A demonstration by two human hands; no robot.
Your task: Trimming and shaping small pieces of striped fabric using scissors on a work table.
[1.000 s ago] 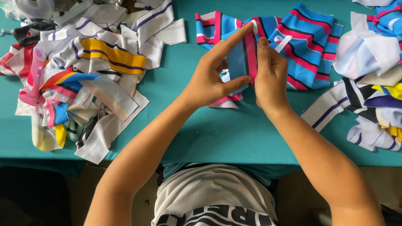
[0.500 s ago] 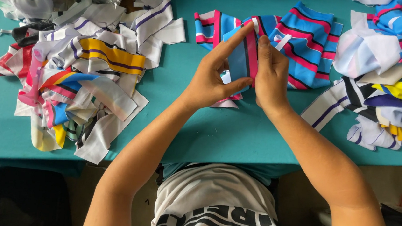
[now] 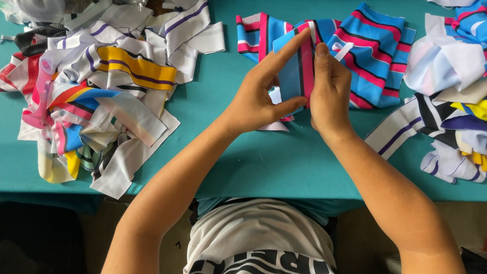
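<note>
Both hands hold one small folded fabric piece (image 3: 297, 71), blue with pink and black stripes, upright just above the teal table (image 3: 312, 160). My left hand (image 3: 259, 94) pinches its left side, index finger stretched along the top and thumb under the bottom edge. My right hand (image 3: 331, 89) presses flat against its right side. A white scrap (image 3: 274, 125) lies on the table under my left hand. Behind the hands lies a stack of blue, pink-striped fabric pieces (image 3: 374, 54).
A big heap of mixed white, yellow, pink and blue fabric strips (image 3: 101, 89) covers the left of the table. Another pile of white, yellow and striped pieces (image 3: 469, 110) lies at the right. The table's near edge runs just in front of my torso.
The hands and the folded piece have barely shifted; the grip stays the same.
</note>
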